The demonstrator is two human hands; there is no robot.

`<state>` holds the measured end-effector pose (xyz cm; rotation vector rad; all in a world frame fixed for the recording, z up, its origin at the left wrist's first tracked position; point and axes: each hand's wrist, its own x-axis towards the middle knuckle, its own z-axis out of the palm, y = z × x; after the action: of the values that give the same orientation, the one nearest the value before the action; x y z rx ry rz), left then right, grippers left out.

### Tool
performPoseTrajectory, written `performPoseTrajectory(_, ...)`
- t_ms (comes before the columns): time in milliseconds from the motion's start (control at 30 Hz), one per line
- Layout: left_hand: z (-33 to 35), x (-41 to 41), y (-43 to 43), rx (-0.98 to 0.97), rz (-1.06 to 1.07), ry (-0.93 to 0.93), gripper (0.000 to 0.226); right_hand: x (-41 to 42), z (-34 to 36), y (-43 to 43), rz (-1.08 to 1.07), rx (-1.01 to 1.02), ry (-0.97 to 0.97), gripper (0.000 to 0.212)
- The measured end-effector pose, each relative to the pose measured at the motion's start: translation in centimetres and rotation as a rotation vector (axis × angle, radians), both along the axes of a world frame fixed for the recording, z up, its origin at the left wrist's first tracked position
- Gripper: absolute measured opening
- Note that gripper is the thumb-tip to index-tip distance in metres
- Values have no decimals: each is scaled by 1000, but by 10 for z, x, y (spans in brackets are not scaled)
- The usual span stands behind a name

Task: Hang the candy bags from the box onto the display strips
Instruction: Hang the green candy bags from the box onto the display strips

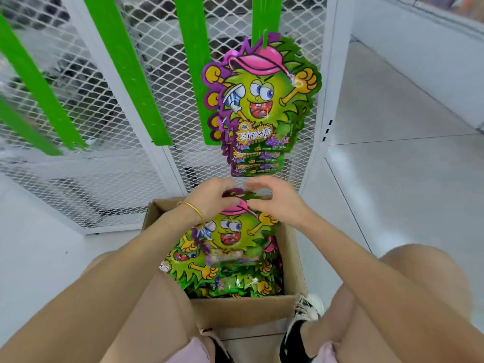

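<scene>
A green cartoon candy bag (235, 234) hangs upright over the open cardboard box (243, 310). My left hand (209, 197), with a gold bangle on its wrist, grips the bag's top edge. My right hand (275, 197) is at the same top edge with curled fingers; its hold is blurred. More candy bags (235, 281) of the same kind fill the box. Several bags (262, 100) hang overlapped on the rightmost green display strip (265, 14). Three more green strips, among them a middle one (191, 61) and a left one (125, 69), hang bare on the white mesh panel.
The white wire mesh rack (86, 179) stands right behind the box, its post (327, 100) at the right. My knees and shoes (306, 318) flank the box's near side. Pale tiled floor (392, 153) extends to the right, toward a white wall.
</scene>
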<state>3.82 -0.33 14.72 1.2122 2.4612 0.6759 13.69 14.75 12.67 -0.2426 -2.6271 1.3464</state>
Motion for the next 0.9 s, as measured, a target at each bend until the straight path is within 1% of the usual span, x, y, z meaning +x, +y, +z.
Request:
performPoseTrajectory(67, 3, -1, 1, 94, 38, -149, 8, -9, 6, 1, -8, -16, -14, 22)
performPoseTrajectory(100, 5, -1, 0, 137, 54, -244, 10, -10, 11, 4, -27, -33, -11, 15)
performPoseTrajectory(133, 6, -3, -1, 157, 66, -300, 19, -11, 16, 7, -33, -44, -6, 11)
performPoseTrajectory(167, 8, -5, -3, 154, 65, -294, 24, -10, 21, 11, -31, -53, -10, 11)
performPoseTrajectory(200, 8, -8, -4, 145, 65, -253, 25, -10, 26, 15, -23, -73, -17, 11)
performPoseTrajectory(300, 17, -10, 1, 158, 93, -164, 15, -9, 44, 22, 29, -107, -55, 21)
performPoseTrajectory(400, 34, -7, 14, 194, 60, -175, 11, -15, 62, 31, 40, 14, -40, 20)
performPoseTrajectory(467, 55, -11, 24, 205, 33, -199, 13, -19, 81, 40, 20, 56, -19, 20)
performPoseTrajectory(500, 69, -14, 30, 244, 40, -209, 15, -20, 91, 45, 20, 69, -9, 20)
performPoseTrajectory(567, 100, -26, 43, 419, 105, -171, 21, -23, 115, 57, 33, 108, 31, 19)
performPoseTrajectory(633, 133, -40, 59, 606, 198, -37, 28, -26, 142, 68, 33, 169, 79, 20)
performPoseTrajectory(667, 148, -46, 70, 665, 231, 14, 31, -29, 155, 73, 27, 211, 105, 21)
performPoseTrajectory(767, 182, -59, 99, 731, 262, 70, 37, -37, 189, 86, 8, 327, 171, 19)
performPoseTrajectory(900, 204, -73, 121, 771, 294, 5, 35, -49, 213, 98, -81, 457, 250, 20)
